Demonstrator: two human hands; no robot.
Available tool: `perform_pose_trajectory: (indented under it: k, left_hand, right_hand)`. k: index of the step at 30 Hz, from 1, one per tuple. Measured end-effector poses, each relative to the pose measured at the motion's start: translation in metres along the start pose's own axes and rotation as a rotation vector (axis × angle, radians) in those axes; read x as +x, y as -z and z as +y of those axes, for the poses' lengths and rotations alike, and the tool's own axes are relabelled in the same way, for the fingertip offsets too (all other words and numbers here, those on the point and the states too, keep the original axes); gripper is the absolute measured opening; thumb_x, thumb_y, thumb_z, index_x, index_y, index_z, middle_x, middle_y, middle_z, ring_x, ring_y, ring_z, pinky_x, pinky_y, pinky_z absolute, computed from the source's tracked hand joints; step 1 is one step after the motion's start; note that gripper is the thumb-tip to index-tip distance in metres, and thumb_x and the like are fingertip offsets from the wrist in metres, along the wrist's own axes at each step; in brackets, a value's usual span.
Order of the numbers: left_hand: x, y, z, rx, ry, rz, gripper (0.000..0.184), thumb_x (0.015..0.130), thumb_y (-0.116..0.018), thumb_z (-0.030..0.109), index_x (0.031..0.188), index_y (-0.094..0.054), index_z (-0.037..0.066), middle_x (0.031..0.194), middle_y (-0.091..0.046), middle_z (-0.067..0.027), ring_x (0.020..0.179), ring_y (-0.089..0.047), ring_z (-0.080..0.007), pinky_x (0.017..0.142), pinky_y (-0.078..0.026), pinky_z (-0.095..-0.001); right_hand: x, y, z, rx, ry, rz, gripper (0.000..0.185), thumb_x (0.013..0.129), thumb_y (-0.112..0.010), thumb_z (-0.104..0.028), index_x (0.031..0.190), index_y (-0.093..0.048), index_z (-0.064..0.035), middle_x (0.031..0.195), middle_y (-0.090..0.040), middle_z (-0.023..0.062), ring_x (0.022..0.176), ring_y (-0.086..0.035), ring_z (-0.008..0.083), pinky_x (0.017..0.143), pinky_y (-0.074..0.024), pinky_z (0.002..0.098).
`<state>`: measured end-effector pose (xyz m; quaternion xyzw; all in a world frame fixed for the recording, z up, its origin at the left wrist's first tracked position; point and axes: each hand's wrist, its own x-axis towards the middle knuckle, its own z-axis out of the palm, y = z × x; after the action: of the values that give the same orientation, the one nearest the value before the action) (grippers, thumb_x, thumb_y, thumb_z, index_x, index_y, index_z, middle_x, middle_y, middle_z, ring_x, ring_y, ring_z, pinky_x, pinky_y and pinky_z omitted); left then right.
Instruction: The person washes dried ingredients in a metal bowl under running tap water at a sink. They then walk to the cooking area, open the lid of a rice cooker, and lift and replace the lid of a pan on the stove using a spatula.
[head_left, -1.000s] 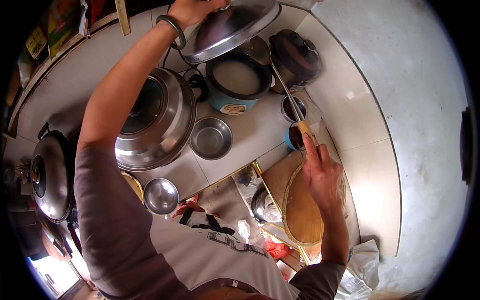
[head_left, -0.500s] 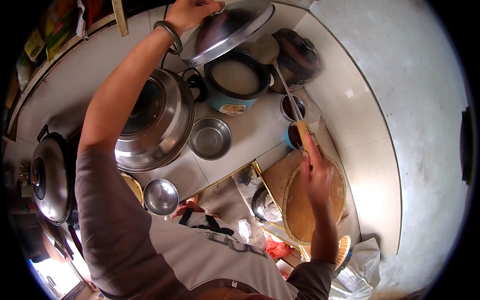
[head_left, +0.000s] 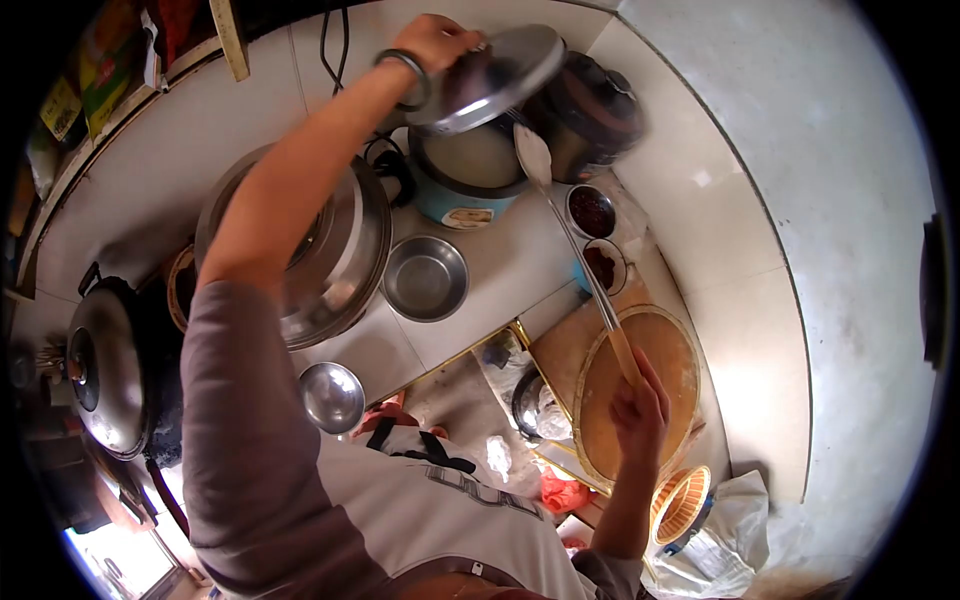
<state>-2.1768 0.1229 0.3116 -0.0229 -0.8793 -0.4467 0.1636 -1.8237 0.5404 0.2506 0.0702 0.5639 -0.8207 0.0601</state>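
At the top, my left hand (head_left: 437, 42) grips the knob of a domed metal lid (head_left: 495, 80), which hangs tilted over the blue pot (head_left: 462, 195). Pale liquid shows below the lid's edge, and the lid hides the pot's back part. My right hand (head_left: 640, 405) is closed round the wooden handle of a long metal ladle (head_left: 572, 245). The ladle's head is beside the pot's right rim, partly near the lid's edge. Under my right hand lies a round wooden board (head_left: 600, 420).
Left of the pot stands a large lidded steamer (head_left: 350, 270), with a metal bowl (head_left: 426, 279) beside it. A smaller bowl (head_left: 332, 397), a dark cooker (head_left: 590, 115), two small containers (head_left: 591, 210) (head_left: 603, 268), a lidded wok (head_left: 108, 365) and a basket (head_left: 680, 505) are around.
The lid in my left hand has moved right and lower over the pot. My right hand has drawn the ladle down, toward my body.
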Motion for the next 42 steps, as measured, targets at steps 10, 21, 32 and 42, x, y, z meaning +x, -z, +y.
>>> perform_pose_trajectory:
  k: [10, 21, 32, 42]
  left_hand:
    - [-0.005, -0.123, -0.005, 0.609, -0.161, -0.016, 0.037, 0.077, -0.065, 0.042, 0.089, -0.071, 0.007, 0.103, -0.066, -0.0164, 0.092, -0.065, -0.032, 0.082, -0.051, -0.04]
    - [-0.017, -0.156, -0.026, 0.746, -0.048, -0.132, 0.034, 0.081, -0.06, 0.036, 0.094, -0.071, 0.006, 0.118, -0.06, -0.0191, 0.095, -0.065, -0.0352, 0.081, -0.053, -0.044]
    - [0.001, -0.179, -0.061, 0.879, -0.029, -0.148, 0.048, 0.086, -0.057, 0.042, 0.114, -0.063, 0.004, 0.129, -0.052, -0.0181, 0.103, -0.062, -0.035, 0.085, -0.052, -0.0447]
    - [-0.135, -0.019, 0.119, 0.639, -0.668, 0.39, 0.041, 0.082, -0.065, 0.039, 0.087, -0.072, -0.001, 0.077, -0.069, -0.0185, 0.07, -0.066, -0.0324, 0.062, -0.052, -0.0403]
  right_hand:
    - [-0.209, 0.068, -0.018, -0.287, -0.086, 0.24, 0.047, 0.09, -0.055, -0.018, 0.131, -0.048, 0.0055, 0.061, -0.039, -0.0014, 0.045, -0.03, 0.0044, 0.038, -0.0232, 0.0192]
    - [-0.241, 0.054, -0.014, -0.216, -0.18, 0.285, 0.045, 0.09, -0.056, -0.016, 0.128, -0.05, 0.0064, 0.062, -0.041, 0.0005, 0.047, -0.032, 0.0055, 0.04, -0.0239, 0.0202]
    - [-0.263, 0.07, -0.001, -0.29, -0.275, 0.357, 0.044, 0.09, -0.057, -0.02, 0.125, -0.053, 0.0067, 0.066, -0.048, 0.0023, 0.051, -0.038, 0.0068, 0.043, -0.0274, 0.0213]
    - [-0.235, 0.087, 0.012, -0.313, -0.277, -0.012, 0.047, 0.091, -0.057, -0.017, 0.13, -0.048, 0.0081, 0.074, -0.054, 0.0072, 0.054, -0.04, 0.0062, 0.047, -0.0289, 0.0201]
